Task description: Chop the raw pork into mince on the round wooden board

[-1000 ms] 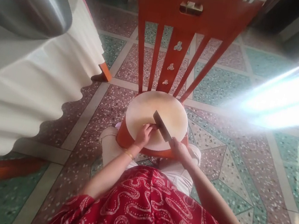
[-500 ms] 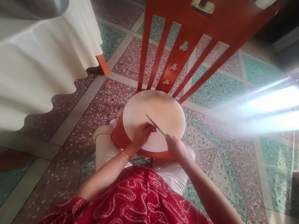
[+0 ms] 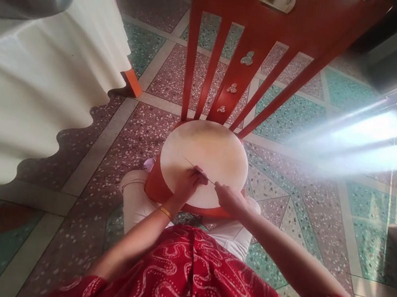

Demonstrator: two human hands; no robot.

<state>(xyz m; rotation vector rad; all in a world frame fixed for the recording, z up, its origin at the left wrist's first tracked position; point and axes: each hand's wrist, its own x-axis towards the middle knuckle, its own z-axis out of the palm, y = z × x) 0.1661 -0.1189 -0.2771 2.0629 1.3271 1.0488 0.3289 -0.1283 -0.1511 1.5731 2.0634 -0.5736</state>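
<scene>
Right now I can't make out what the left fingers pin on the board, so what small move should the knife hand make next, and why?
Probably a short, slow downward press. The knife in the right hand lies edge-on across the round board, right against the left hand fingertips, so I'd curl those back first. What they pin is too small to tell.

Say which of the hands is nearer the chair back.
Left. The left hand lies further up the round board, toward the chair back; the right hand sits at its near edge.

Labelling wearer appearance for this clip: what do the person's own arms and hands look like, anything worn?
Two bare hands, no gloves. Left hand has a thin gold bangle at the wrist. Right hand shows nothing worn. Forearms bare; red sleeves with white swirl-and-dot print start near the elbows.
</scene>
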